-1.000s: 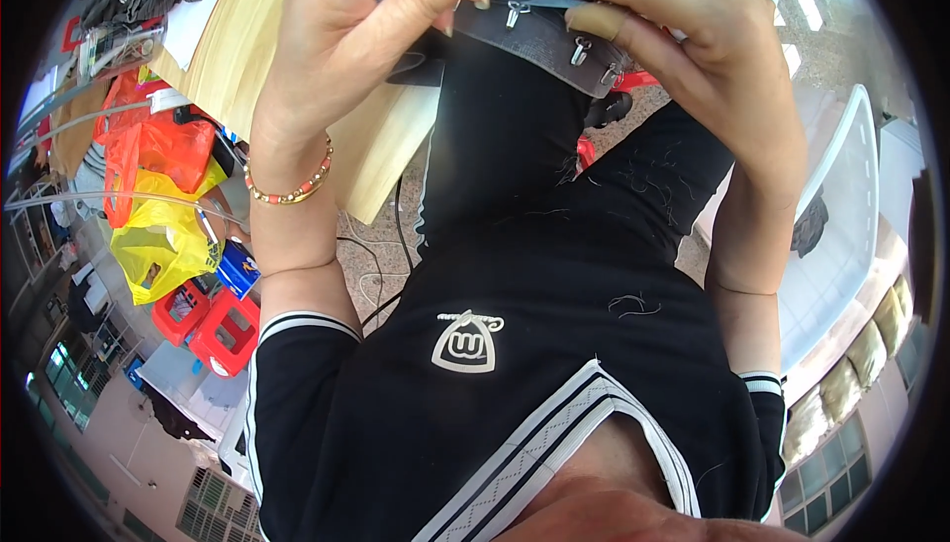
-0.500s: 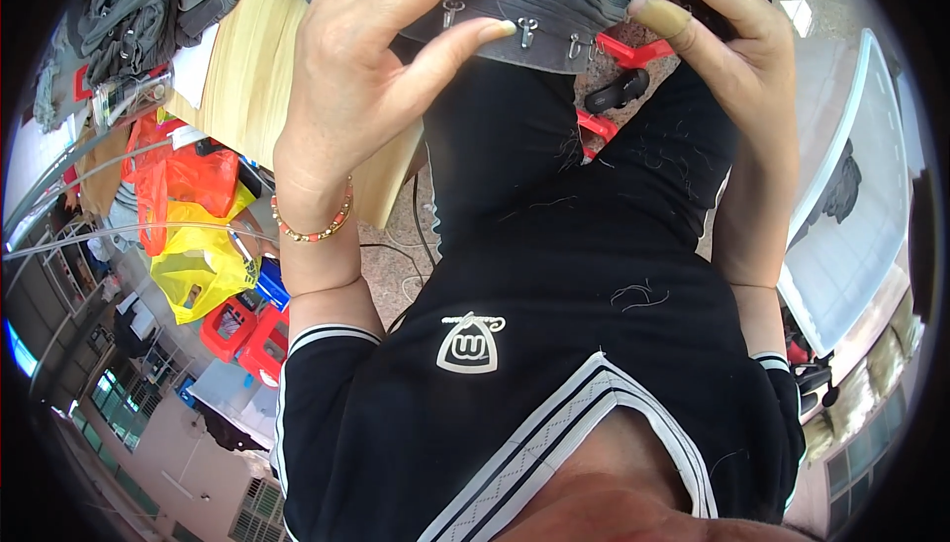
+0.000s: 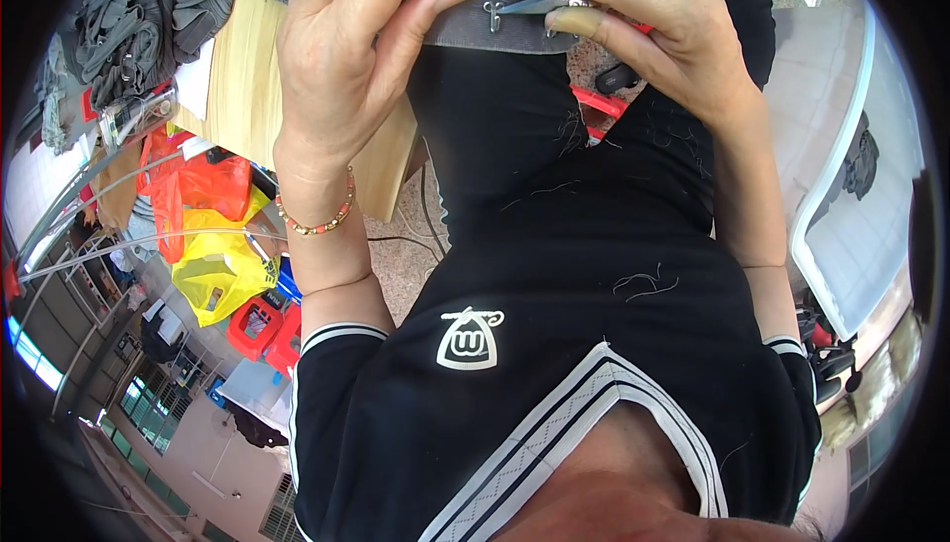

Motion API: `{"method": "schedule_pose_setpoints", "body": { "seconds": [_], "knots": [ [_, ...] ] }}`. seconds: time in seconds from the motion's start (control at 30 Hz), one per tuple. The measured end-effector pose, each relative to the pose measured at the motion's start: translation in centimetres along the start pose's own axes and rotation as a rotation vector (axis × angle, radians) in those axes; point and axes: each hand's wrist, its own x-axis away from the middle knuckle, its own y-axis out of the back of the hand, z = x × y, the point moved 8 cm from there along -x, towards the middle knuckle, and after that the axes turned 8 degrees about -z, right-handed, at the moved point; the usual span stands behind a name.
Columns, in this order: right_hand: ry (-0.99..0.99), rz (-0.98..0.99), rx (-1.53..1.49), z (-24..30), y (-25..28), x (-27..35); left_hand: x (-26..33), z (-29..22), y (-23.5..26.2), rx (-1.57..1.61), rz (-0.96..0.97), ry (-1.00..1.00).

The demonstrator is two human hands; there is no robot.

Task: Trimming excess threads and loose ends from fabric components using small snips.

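Left hand [image 3: 346, 57] was seen closed on the grey fabric band [image 3: 485, 22] at the top of the frame, thumb tip pressed onto its upper edge beside a small metal hook [image 3: 492, 15] fixed to the cloth. Right hand [image 3: 643, 32] was recorded gripping the same band from the other side, fingers curled over it, with a slim metal tool [image 3: 544, 4] pinched between thumb and forefinger; a yellowish cover was noted on the thumb tip. The tool's kind could not be told. The band was held just above the lap, against the black garment [image 3: 554, 275] with white trim and a white emblem, which filled the middle of the view and hid whatever lay below the hands. A beaded bracelet [image 3: 315, 222] was noted on the left wrist. Behind the left hand, a pale wooden tabletop [image 3: 247, 77] carried a heap of grey cloth [image 3: 148, 7]. Further left, orange and yellow plastic bags [image 3: 213, 235] and red crates [image 3: 267, 329] were logged on the floor. A white chair frame [image 3: 841, 186] stood to the right, well apart.
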Motion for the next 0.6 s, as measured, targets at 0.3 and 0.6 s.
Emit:
{"method": "schedule_pose_setpoints", "body": {
  "seconds": [0.3, 0.6],
  "knots": [
    [0.090, 0.004, 0.105, 0.9, 0.0, -0.3, -0.1, -0.2, -0.3, -0.002, -0.006, -0.002],
    [0.120, 0.022, 0.143, 1.1, -0.3, -0.3, 0.1, 0.4, -0.6, -0.001, -0.055, 0.012]
  ]
}}
